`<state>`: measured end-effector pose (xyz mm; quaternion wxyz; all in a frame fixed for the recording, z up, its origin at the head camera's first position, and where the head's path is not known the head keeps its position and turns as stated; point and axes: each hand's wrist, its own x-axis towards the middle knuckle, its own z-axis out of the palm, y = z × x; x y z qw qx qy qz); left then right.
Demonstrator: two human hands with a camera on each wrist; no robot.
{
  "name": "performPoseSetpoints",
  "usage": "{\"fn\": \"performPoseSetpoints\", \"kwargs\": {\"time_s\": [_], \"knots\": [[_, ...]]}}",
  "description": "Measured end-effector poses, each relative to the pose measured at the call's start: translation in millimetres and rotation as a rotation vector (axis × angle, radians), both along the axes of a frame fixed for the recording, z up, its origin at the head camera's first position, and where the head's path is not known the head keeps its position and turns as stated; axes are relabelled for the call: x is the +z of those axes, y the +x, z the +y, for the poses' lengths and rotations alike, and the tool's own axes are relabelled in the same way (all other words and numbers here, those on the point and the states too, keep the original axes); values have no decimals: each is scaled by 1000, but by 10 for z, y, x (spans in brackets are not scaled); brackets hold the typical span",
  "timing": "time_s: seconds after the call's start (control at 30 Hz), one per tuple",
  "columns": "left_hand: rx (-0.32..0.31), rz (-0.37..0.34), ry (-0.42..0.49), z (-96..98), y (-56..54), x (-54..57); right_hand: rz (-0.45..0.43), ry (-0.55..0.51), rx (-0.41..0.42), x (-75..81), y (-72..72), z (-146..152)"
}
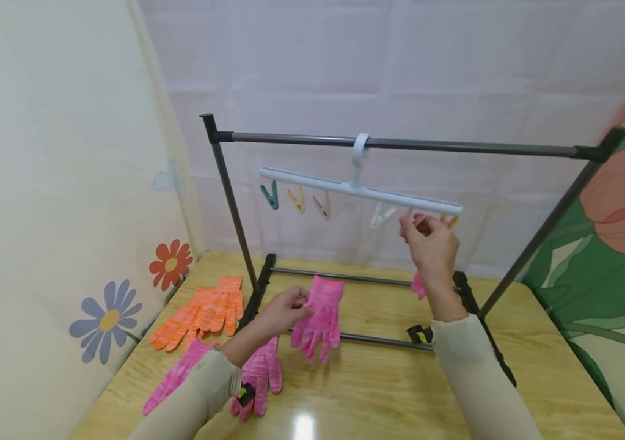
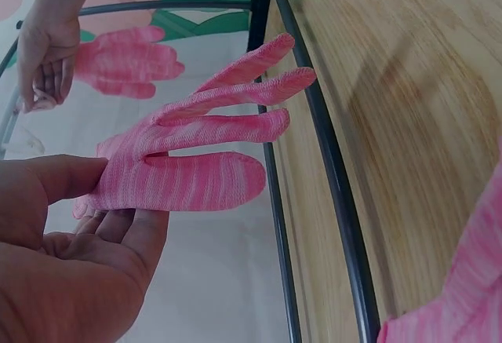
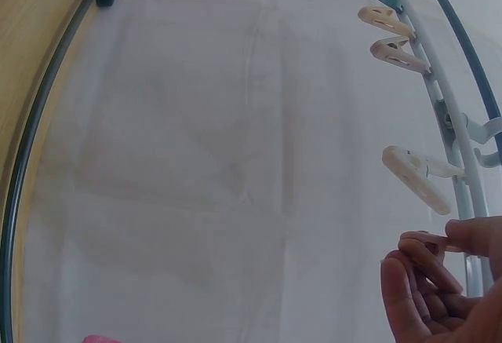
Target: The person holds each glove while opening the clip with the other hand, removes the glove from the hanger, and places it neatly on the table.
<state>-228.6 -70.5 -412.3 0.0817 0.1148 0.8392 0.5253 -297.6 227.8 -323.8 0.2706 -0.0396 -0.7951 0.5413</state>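
Observation:
My left hand (image 1: 283, 313) pinches a pink knit glove (image 1: 322, 311) near its side, thumb in front; the glove's fingers point down in the head view. In the left wrist view the glove (image 2: 188, 143) spreads out past my thumb. Up at the right part of a light blue hanger (image 1: 312, 180), my right hand (image 1: 434, 245) pinches a pale pinkish clothespin (image 3: 427, 263) between thumb and fingers. Another pink glove (image 2: 129, 62) hangs beyond the right hand, mostly hidden by it in the head view. A yellow-orange clothespin (image 1: 449, 220) sits at the hanger's right end.
The hanger hooks over a dark rack's top bar (image 1: 455, 145). Along it hang green (image 1: 270, 195), yellow (image 1: 297, 200), beige (image 1: 322, 206) and white (image 1: 382, 215) clothespins. Orange gloves (image 1: 208, 308) and further pink gloves (image 1: 261, 373) lie on the wooden table, left.

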Motion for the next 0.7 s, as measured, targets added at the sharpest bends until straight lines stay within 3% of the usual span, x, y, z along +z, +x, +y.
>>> {"fn": "performPoseSetpoints", "kwargs": {"time_s": [0.43, 0.7], "knots": [[17, -79, 74, -147, 72, -122, 5, 12, -10, -17, -36, 4], [29, -95, 48, -167, 148, -183, -9, -8, 0, -22, -40, 12]]}}
